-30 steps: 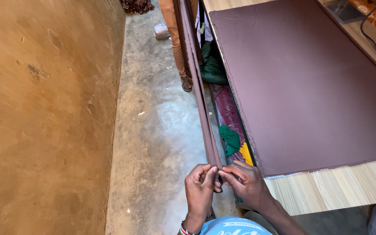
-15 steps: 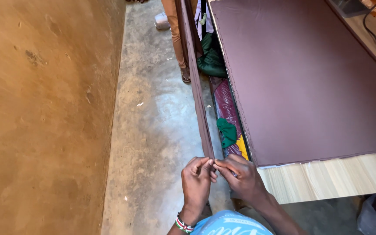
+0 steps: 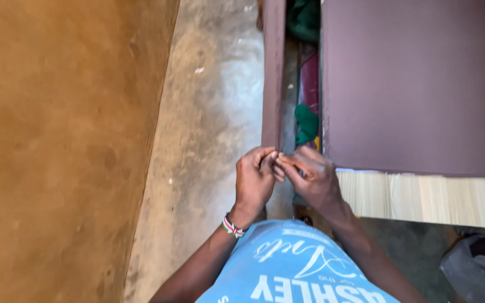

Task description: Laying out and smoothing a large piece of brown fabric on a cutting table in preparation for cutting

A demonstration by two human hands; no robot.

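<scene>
Ochre wall fills the left side, rough and bare, and beside it runs a strip of grey concrete floor. Next comes the left hand, a beaded bracelet on its wrist, its fingers curled and pressed together at the near end of a long dark brown strip that stands on edge and runs away toward the top of the view. The right hand meets it there, fingertips touching the left hand's; its fingers seem to pinch something thin and pale at the strip's end, but what it is cannot be told. Between the strip and the desk lie bundled cloths, a green one nearest the hands. A dark maroon panel covers the desk, its near left corner just beside the right hand, and the desk's pale wood edge shows along the near side.
</scene>
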